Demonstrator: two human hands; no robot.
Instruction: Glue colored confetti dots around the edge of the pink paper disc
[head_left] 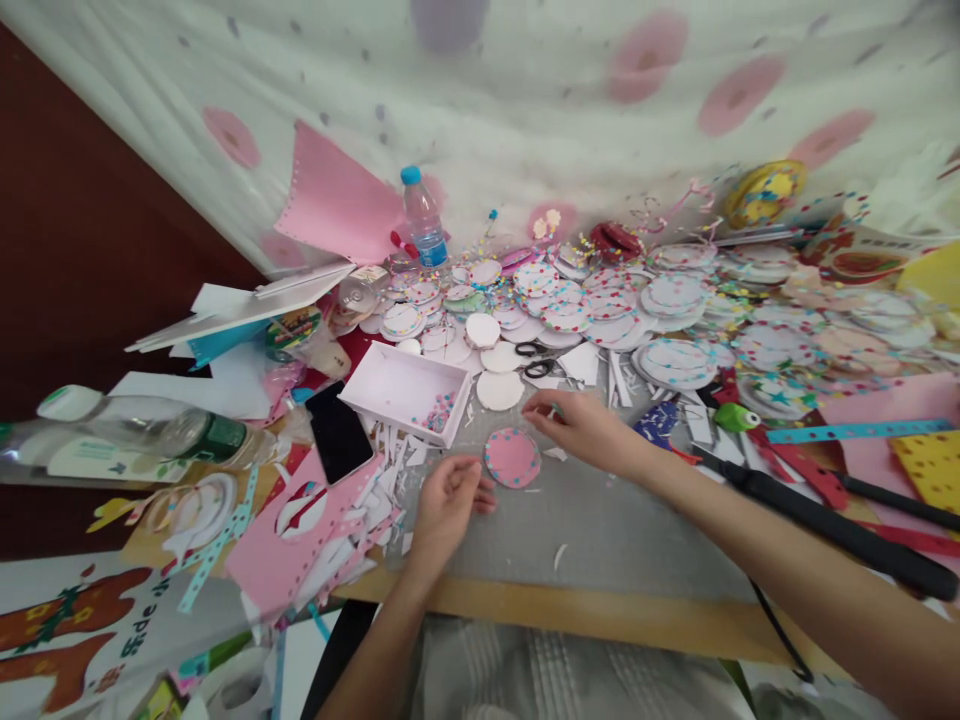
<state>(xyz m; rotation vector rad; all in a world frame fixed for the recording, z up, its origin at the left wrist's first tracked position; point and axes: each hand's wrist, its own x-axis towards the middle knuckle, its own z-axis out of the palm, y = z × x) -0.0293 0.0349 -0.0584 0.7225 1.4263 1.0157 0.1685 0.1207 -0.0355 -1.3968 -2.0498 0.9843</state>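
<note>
Right hand (566,420): fingertips bunched, contents unclear. Left hand (446,500): loosely curled, contents unclear. Pink disc (512,458) between hands on grey mat (600,530); stray finger brush could shift disc.

Pale curtain (525,110) with pink spots
</note>
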